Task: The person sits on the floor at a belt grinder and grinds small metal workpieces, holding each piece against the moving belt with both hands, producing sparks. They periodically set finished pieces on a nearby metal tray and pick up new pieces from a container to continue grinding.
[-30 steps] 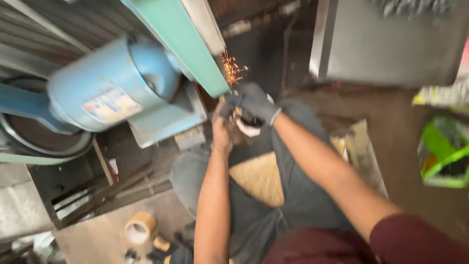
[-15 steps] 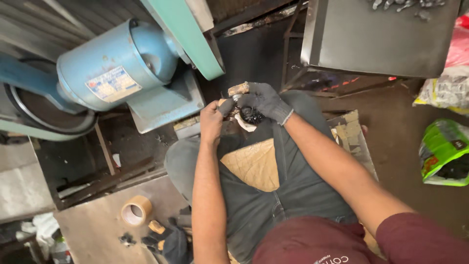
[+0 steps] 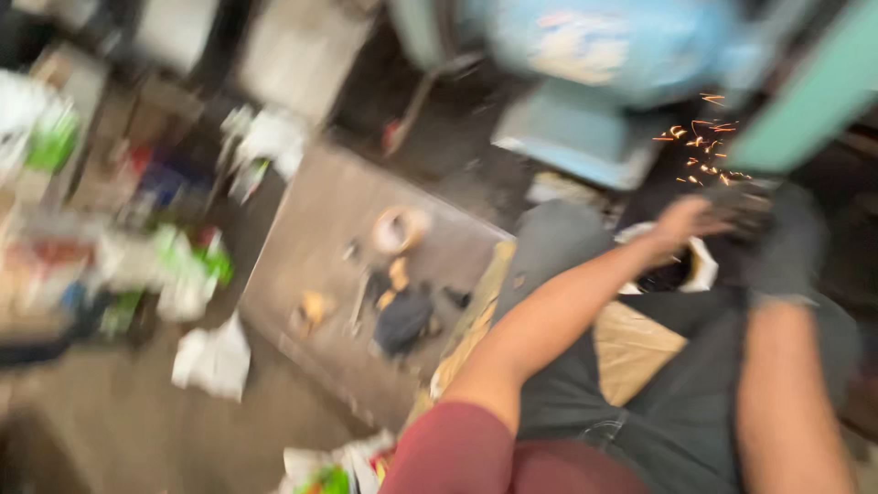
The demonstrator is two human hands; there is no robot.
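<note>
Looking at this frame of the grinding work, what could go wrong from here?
1. Sparks fly just above the bare left hand, which could be burned; only the right hand wears a dark glove.
2. Both hands sit close to the blue grinding machine, so a slip might bring fingers against it.
3. Sparks may drop onto the dark apron over the lap. The frame is blurred, so what the hands hold cannot be told.

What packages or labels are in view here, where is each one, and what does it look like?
Label: on the blue motor housing at top, pale patch, blurred.
Green and white packages: left, on the floor, crumpled.
White wrapper: on the floor beside the grey board, crumpled.
</note>
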